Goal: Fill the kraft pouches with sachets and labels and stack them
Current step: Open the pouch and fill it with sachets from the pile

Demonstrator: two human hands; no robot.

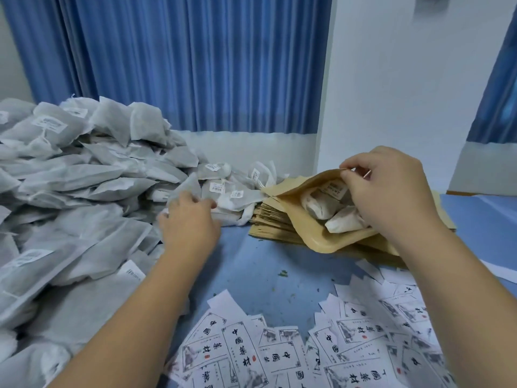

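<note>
An open kraft pouch (321,236) lies on a stack of flat kraft pouches (274,222) at centre right. My right hand (389,189) pinches its upper lip and holds the mouth open. Inside it lie white sachets (327,208). My left hand (190,219) reaches into the edge of the big heap of white sachets (84,186) on the left, its fingers curled on a sachet (184,189); the grip itself is partly hidden. Printed paper labels (307,351) lie scattered at the near edge.
The work surface is a blue table (260,264) with small green crumbs on it. A blue curtain (181,65) and a white wall (405,79) stand behind. White paper sheets (500,270) lie at the right edge.
</note>
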